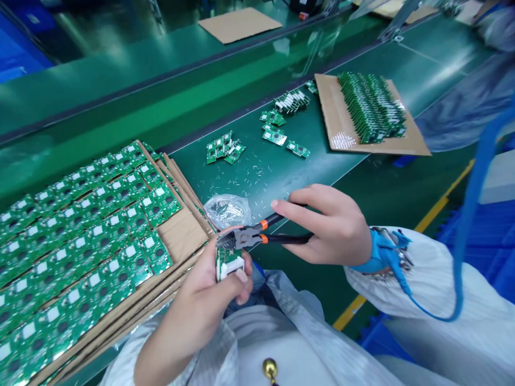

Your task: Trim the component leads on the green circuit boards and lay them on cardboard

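Pale smock (251, 335) nearest us; beyond it our left hand (219, 284) pinches a circuit board (229, 257), while our right hand (328, 225) clasps the cutters (246, 236), their jaws at the board's upper end. Best practice, we judge: brace firmly, keep tool level, squeeze gently, aim snippets toward the plastic bag (242, 203).

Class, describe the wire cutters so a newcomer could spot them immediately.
From the green workbench, look to the nearby right hand with its blue wrist strap. It grips the wire cutters, pointed toward the left hand. Unlike the green circuit boards around, they have a grey head and black handles with orange bands.
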### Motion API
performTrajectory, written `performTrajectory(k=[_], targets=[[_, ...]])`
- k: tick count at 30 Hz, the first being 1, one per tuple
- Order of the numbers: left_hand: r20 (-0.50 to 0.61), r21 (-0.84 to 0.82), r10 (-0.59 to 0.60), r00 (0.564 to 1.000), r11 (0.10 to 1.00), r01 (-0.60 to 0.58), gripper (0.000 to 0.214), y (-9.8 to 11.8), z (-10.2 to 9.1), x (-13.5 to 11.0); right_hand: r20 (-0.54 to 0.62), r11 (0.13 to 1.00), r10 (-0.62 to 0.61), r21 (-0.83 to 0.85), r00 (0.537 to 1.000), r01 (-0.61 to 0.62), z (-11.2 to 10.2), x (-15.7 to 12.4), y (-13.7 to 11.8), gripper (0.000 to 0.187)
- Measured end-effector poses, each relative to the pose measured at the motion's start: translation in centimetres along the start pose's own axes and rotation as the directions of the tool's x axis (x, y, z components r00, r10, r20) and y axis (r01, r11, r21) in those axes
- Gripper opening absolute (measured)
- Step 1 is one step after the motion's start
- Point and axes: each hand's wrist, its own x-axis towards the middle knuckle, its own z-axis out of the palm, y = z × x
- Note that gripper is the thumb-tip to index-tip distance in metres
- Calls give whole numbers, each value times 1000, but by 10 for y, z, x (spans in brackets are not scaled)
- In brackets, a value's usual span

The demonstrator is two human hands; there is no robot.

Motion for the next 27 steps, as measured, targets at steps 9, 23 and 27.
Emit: performTrajectory(k=[9,23,27], targets=[[-97,-271,-238,966,941,204,9,6,7,13,335,969,188,88,923,-229,0,-1,2,34],[80,2,-67,995,998,67,10,-5,-5,3,199,995,95,23,975,-102,-10,-4,7,45],[113,60,-24,993,998,17,15,-3,-7,-1,173,998,34,-57,984,-25,-19,-1,9,42]])
